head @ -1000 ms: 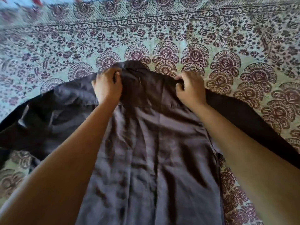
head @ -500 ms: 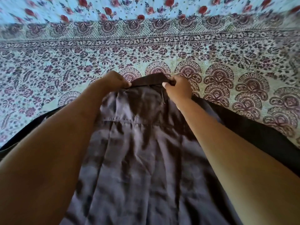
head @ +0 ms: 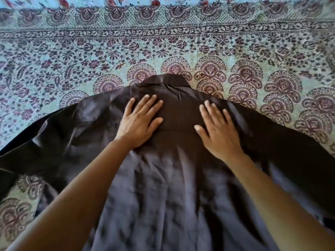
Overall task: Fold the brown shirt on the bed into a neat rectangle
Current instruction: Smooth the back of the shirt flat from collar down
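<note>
I see the shirt [head: 163,187] lying back-up on the patterned bed [head: 163,48], collar [head: 166,81] at the far end, sleeves [head: 45,142] out to both sides, body creased and running toward the camera. Left hand [head: 139,122] lies flat on the cloth just below the collar, fingers straight and spread; right hand [head: 217,133] lies flat the same way beside it, a bit blurred. Both hands press on the shirt, apart from each other, pinching nothing
</note>
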{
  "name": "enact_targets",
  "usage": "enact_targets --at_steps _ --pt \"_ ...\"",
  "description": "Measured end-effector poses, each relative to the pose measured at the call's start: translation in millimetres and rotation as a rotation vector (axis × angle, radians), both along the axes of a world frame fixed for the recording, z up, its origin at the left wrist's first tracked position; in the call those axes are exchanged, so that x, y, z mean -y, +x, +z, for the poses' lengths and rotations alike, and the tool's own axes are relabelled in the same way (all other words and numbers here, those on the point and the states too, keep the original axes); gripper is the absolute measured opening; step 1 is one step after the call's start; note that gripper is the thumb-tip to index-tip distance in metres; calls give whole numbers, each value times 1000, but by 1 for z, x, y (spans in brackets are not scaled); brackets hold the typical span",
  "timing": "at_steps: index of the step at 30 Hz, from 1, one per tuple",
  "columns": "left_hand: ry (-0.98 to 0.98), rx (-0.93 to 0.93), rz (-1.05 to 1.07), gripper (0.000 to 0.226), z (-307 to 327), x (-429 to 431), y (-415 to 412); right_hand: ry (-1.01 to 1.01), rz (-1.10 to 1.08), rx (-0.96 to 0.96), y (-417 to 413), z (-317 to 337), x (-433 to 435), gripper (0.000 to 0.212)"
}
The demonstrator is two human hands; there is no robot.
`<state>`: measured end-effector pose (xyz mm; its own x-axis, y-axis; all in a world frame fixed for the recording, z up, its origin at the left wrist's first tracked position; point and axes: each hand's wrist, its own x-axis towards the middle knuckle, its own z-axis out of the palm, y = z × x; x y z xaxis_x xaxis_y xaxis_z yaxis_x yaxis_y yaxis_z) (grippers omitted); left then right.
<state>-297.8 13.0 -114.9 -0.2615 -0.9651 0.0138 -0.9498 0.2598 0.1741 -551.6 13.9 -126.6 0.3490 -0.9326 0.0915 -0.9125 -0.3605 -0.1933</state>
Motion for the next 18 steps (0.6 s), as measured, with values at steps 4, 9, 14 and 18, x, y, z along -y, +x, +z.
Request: enact_targets --at_steps 4,9,14,18 --pt "120 81 404 58 -9 -2 70 79 -49 -106 -31 -2 12 71" --pt "146 69 584 54 15 -6 66 77 -169 -43 -10 11 -5 71" --pt "101 -59 268 57 16 -66 -38 71 37 15 30 17 -87 61" --pt "146 66 158 57 -6 -99 -37 105 -59 -95 -26 6 -104 65"
